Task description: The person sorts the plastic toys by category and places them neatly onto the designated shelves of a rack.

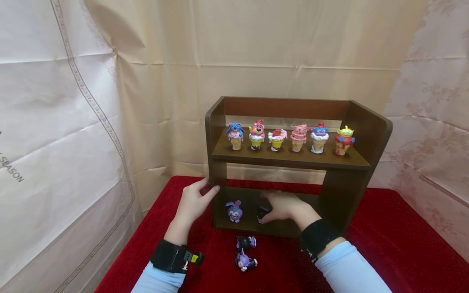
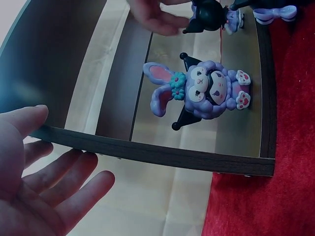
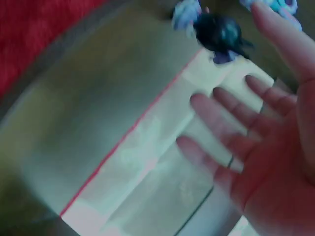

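Observation:
My right hand (image 1: 283, 205) is over the lower board of the brown shelf (image 1: 293, 162), beside a black and purple figurine (image 3: 219, 32). In the right wrist view its fingers are spread and fairly straight, apart from the figurine. My left hand (image 1: 194, 199) is at the shelf's left side panel, thumb on the inner side and straight, loose fingers outside; whether they touch it I cannot tell. Left of the black figurine stands a purple rabbit-eared figurine (image 2: 209, 88). On the red cloth in front lie a black and purple figurine (image 1: 244, 243) and a lighter purple one (image 1: 245, 261).
Several ice-cream-cone figurines (image 1: 298, 138) stand in a row on the upper board. Red cloth (image 1: 403, 236) covers the table under the shelf. Beige curtain (image 1: 176, 101) hangs behind, with white sheeting (image 1: 55, 142) on the left.

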{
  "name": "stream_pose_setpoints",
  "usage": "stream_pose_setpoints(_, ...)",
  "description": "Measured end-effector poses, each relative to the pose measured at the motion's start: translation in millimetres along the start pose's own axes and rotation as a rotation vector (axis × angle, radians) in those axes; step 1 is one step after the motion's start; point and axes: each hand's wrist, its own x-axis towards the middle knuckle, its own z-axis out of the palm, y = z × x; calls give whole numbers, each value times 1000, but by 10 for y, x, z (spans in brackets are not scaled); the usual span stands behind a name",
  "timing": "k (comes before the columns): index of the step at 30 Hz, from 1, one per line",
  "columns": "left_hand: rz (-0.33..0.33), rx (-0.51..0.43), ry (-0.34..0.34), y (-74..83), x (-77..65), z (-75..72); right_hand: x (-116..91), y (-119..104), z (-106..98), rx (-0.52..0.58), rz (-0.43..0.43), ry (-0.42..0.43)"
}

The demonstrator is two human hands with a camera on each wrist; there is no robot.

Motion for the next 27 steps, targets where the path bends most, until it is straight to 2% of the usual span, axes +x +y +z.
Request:
stream_pose_setpoints(4, -8, 1, -4, 8, -6, 6, -44, 56, -115, 77, -183, -50)
stream_pose_setpoints(7, -3, -1, -6, 2, -4, 7, -60, 59, -156, 49, -264, -70)
stream_pose_setpoints(11, 3, -4, -2, -4, -3, 3, -50, 26, -132, -5, -269, -95)
stream_pose_setpoints(18, -1, -4, 3, -14, -8, 2, 12, -2, -22, -60, -181, -161)
stream_pose_setpoints(22, 3, -2, 6, -23, -9, 5, 39, 29, 15, -86, -202, -128)
stream_pose_setpoints(27, 10, 5, 1, -31, 0, 3, 48, 63, 46, -152, -230, -38)
